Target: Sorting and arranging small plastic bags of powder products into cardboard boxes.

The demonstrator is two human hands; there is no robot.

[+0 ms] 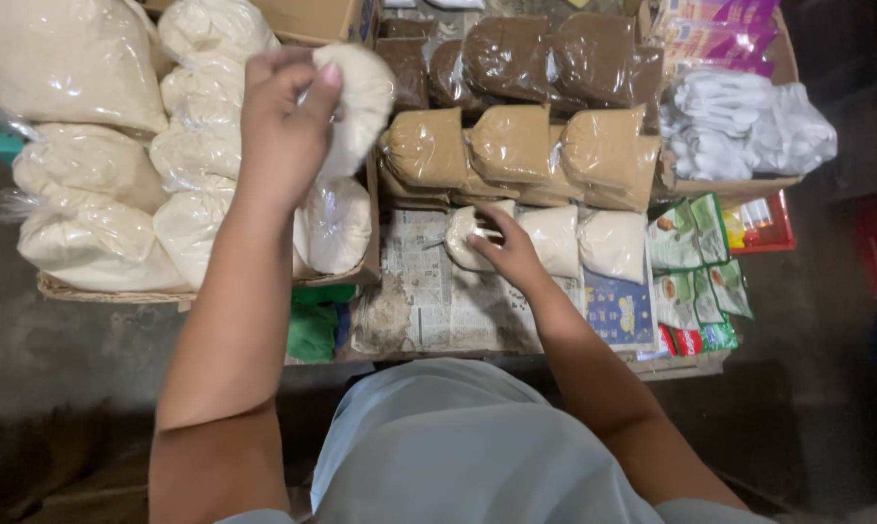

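My left hand [285, 126] is raised over the left cardboard box [205, 287] and grips a small clear bag of white powder [361, 102]. Under it lie several larger bags of white flour-like powder [196, 218]. My right hand [508, 250] rests on a small white powder bag [463, 238] lying on newspaper [429, 301], fingers closed around its right side. Two similar white bags [582, 241] lie just to the right of that hand.
Tan powder bags [511, 146] and dark brown bags [555, 58] fill the back middle. A box of white plastic items [749, 121] stands at right, with green sachets [695, 262] and a red tray [763, 228] below it. Green cloth [314, 325] hangs at the table front.
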